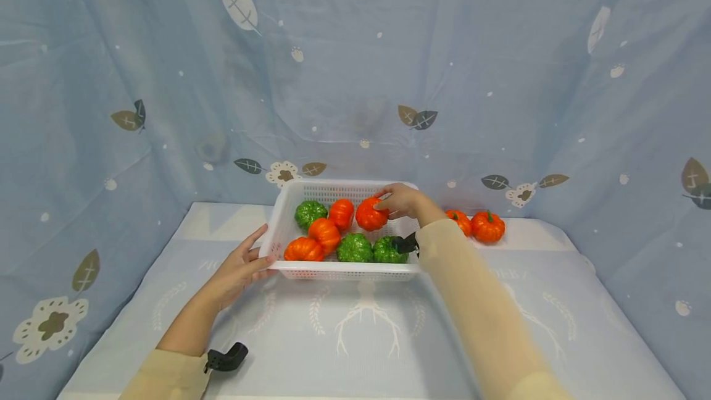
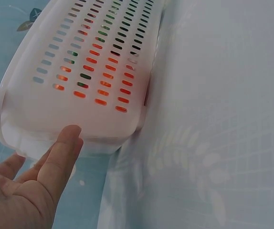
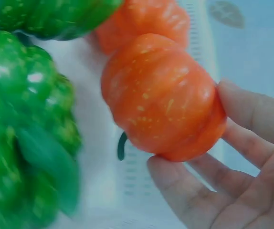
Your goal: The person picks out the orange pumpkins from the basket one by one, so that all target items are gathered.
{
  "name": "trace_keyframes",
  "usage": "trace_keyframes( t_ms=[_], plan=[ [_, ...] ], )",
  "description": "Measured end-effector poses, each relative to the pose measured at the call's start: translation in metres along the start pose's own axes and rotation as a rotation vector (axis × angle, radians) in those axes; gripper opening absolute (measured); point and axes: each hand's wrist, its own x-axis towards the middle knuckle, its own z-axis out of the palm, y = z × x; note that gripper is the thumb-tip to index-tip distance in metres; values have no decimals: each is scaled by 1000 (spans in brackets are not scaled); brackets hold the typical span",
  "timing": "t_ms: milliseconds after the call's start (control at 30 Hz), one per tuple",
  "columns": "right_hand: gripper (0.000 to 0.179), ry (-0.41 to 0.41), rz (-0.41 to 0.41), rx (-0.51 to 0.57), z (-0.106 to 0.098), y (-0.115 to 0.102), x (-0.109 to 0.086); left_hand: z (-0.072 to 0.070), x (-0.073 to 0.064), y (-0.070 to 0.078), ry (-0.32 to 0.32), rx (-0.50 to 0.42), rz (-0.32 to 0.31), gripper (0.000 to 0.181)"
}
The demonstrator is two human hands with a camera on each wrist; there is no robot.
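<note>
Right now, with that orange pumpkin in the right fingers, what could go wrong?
The held pumpkin might slip: the right fingers seem to grip its glossy skin by their tips. The right wrist's black device, near a green pumpkin, could bump it. The left fingers, touching the white basket, might shift it.

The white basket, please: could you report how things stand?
Right hand holding orange pumpkin, above or inside basket. Left hand at basket's left end. Other pumpkins inside; no obstruction visible.
</note>
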Motion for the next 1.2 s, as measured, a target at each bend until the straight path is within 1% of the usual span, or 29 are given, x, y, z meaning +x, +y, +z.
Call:
trace_keyframes(
  t_ms=[167, 300, 400, 467, 600, 700, 767, 867, 967, 1100, 1200],
  plan=[
    [48, -36, -54, -49, -14, -9, -20, 1, 0, 1, 2, 11, -2, 88],
    [48, -44, -103, -81, -26, -15, -42, 2, -1, 1, 12, 14, -5, 88],
    [50, -47, -132, -80, -35, -19, -61, 3, -1, 2, 17, 20, -7, 90],
    [50, -37, -157, -69, -41, -21, -74, 4, -2, 2, 20, 24, -8, 90],
    [51, 14, -213, -103, -52, -23, -104, 4, -2, 2, 21, 24, -10, 90],
    [51, 52, -230, -114, -60, -24, -128, 3, -1, 2, 16, 15, -11, 89],
    [51, 81, -238, -141, -65, -24, -144, 2, -1, 2, 11, 15, -6, 89],
    [52, 116, -259, -182, -74, -20, -165, 2, -1, 2, 5, 16, 5, 88],
    [54, 139, -289, -193, -83, -12, -179, 0, -1, 1, 1, 20, 11, 88],
    [56, 188, -300, -210, -99, 6, -194, 0, -2, -1, -4, 11, 18, 86],
    [57, 244, -283, -245, -111, 23, -204, 1, -3, -1, -10, 0, 27, 85]
  ],
)
